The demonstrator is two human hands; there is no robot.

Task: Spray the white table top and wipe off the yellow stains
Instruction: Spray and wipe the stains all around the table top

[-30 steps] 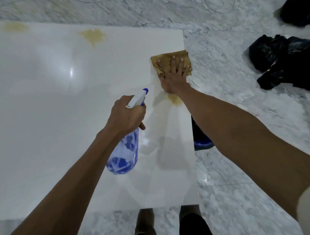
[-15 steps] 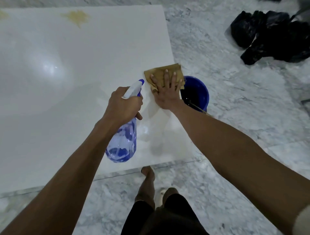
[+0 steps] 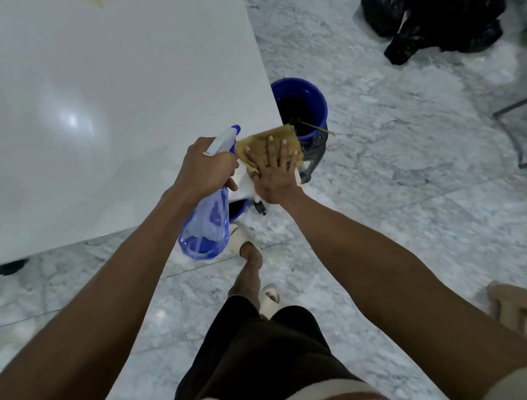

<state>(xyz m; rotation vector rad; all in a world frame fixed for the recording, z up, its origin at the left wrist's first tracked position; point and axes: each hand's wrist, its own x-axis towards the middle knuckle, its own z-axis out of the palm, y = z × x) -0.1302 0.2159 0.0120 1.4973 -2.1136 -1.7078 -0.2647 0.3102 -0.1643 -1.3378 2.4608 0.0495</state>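
The glossy white table top (image 3: 114,100) fills the upper left. My left hand (image 3: 206,167) grips the neck of a clear blue spray bottle (image 3: 206,225), which hangs over the table's near right corner with its nozzle pointing up and away. My right hand (image 3: 275,174) lies flat, fingers straight, pressing a tan cloth (image 3: 256,142) onto that same corner. A sliver of a yellow stain (image 3: 97,2) shows at the top edge of the view.
A blue bucket (image 3: 306,97) stands on the marble floor just past the table's right edge, beside a grey bracket. Black bags (image 3: 433,25) lie at the far right. My legs and pale slippers (image 3: 269,297) are below the corner.
My right hand has dragged the cloth toward me along the table's right edge to the near corner. The yellow patch near the edge is no longer visible. The view has tilted down.
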